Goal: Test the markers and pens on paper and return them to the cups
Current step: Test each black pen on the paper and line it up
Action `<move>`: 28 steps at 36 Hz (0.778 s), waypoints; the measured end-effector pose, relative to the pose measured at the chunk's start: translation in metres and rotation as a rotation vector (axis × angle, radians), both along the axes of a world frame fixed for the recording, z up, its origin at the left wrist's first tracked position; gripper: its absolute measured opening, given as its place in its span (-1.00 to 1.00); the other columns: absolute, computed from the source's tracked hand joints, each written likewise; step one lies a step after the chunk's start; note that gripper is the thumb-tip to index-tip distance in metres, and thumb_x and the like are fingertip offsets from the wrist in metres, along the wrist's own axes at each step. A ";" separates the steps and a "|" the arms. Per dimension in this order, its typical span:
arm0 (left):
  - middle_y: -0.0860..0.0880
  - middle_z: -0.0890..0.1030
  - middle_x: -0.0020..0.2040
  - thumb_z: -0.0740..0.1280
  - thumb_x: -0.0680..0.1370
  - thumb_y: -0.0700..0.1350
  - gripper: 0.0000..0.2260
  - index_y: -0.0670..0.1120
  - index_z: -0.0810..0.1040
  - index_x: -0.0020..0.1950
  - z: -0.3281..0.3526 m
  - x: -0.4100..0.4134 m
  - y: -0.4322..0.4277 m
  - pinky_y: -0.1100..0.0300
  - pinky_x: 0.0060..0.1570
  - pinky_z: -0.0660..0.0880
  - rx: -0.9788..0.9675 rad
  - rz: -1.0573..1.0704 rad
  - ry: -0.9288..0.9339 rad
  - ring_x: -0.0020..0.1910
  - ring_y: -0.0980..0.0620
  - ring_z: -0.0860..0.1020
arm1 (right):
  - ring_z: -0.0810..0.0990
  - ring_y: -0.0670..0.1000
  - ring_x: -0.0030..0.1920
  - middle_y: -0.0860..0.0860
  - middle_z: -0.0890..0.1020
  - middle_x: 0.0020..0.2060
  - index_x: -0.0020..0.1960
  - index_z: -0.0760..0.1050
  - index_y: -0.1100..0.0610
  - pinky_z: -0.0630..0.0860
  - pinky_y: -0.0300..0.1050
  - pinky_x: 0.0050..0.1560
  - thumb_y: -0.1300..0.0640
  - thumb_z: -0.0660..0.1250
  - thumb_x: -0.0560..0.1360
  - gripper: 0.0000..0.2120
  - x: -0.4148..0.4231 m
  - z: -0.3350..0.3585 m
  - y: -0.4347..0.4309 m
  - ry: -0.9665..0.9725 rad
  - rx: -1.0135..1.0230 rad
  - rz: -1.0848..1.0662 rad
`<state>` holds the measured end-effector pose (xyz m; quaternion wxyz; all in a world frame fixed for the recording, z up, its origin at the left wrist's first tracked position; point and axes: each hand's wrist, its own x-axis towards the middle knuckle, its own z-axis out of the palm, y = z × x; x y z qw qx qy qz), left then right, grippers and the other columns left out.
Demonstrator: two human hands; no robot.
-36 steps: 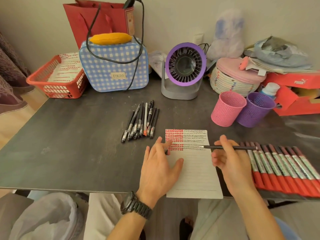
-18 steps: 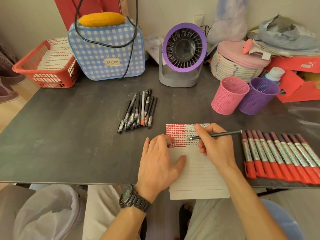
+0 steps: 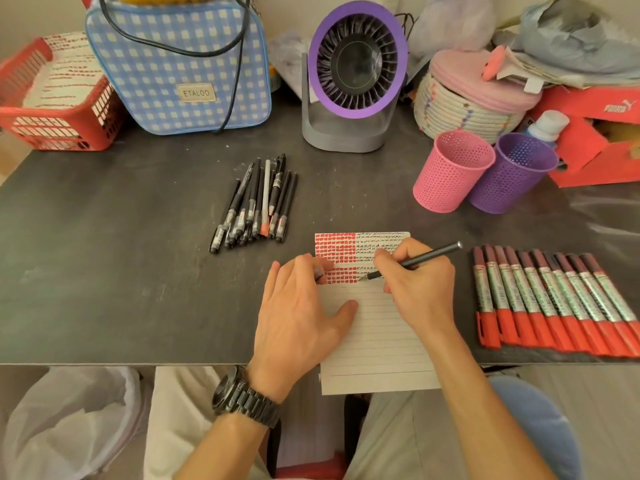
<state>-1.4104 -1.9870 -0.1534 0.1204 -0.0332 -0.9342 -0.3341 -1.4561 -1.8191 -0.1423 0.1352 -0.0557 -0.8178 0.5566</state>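
A lined paper sheet (image 3: 377,341) lies at the table's front edge, its top rows filled with red and black marks. My left hand (image 3: 301,313) rests flat on the sheet's left side; a small dark piece shows at its fingertips. My right hand (image 3: 419,289) grips a black pen (image 3: 429,255), whose tip touches the paper beside the red marks. Left of the sheet is a pile of black pens (image 3: 256,206). On the right, several red markers (image 3: 554,303) are lined up in a row. A pink cup (image 3: 450,171) and a purple cup (image 3: 512,173) stand behind them.
At the back stand a purple desk fan (image 3: 353,74), a blue checked bag (image 3: 180,67), a red basket (image 3: 52,109) with paper, a woven lidded basket (image 3: 471,102) and red shoeboxes (image 3: 595,143). The dark table (image 3: 121,254) ends just in front of my hands.
My right hand has moved left with the pen from beside the markers onto the paper, and the tip now touches the sheet. My left hand stayed on the paper.
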 end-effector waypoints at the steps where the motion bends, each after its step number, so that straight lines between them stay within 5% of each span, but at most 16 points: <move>1: 0.29 0.35 0.11 0.45 0.41 0.21 -0.51 0.05 0.36 0.20 -0.001 0.000 0.000 0.21 0.49 -0.04 -0.004 -0.002 0.003 0.26 0.21 0.37 | 0.46 -0.18 -0.56 -0.01 0.54 -0.60 -0.42 0.47 0.14 0.39 -0.40 -0.41 0.20 0.46 0.47 -0.68 0.000 0.000 0.000 0.003 -0.003 -0.001; 28: 0.27 0.44 0.17 0.40 0.43 0.22 -0.56 0.10 0.31 0.16 -0.002 0.001 -0.001 0.16 0.53 -0.01 -0.001 -0.024 -0.004 0.32 0.21 0.40 | 0.41 -0.16 -0.57 0.04 0.51 -0.61 -0.45 0.43 0.15 0.38 -0.38 -0.44 0.27 0.44 0.48 -0.65 0.003 0.002 0.000 0.017 -0.012 0.018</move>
